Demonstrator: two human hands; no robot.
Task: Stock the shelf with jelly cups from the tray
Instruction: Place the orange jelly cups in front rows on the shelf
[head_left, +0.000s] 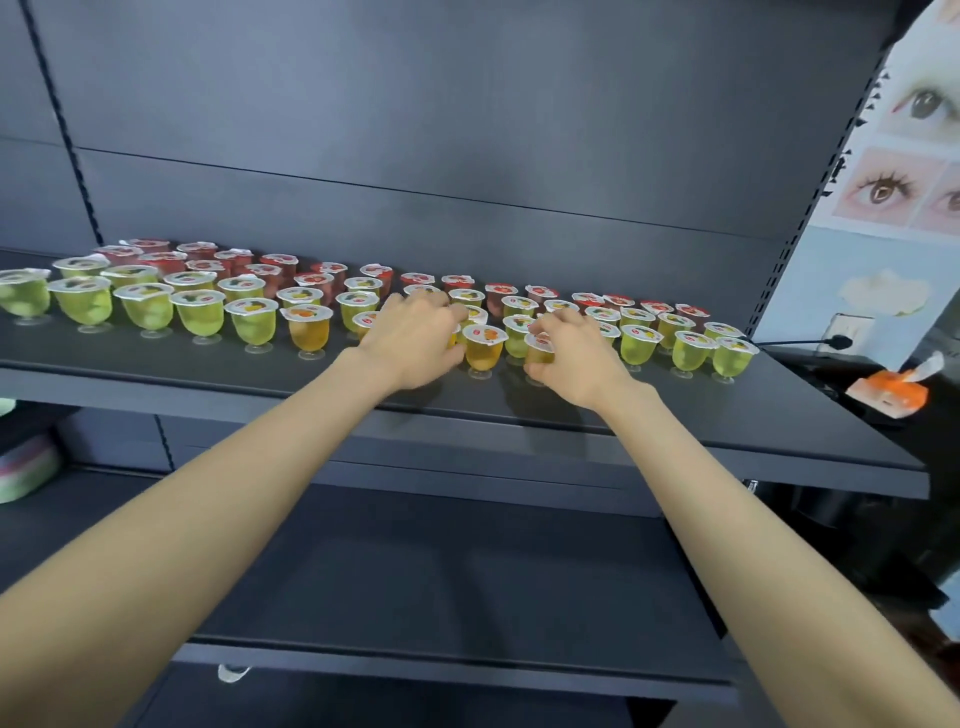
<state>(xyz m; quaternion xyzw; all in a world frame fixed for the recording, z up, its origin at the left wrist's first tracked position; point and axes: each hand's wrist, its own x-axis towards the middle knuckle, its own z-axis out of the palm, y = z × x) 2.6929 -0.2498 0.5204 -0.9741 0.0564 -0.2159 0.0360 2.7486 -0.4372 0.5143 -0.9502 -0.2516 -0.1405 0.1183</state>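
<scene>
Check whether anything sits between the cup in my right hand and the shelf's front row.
Nothing visible does. The right hand holds its cup in the front-row gap just right of the orange cup, over bare shelf.

**What the hands and edges hide**

The left hand (415, 338) covers several jelly cups (477, 315), so its grip cannot be told. The right hand (571, 358), curled round a yellow cup (539, 349), hides its foot. Lid prints are too small to read. The picture's edges cut off a green cup (18, 296) and a poster (919, 156).

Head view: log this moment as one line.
left hand over jelly cups, grip unclear | right hand grips orange jelly cup at shelf front | tray not in view
</scene>
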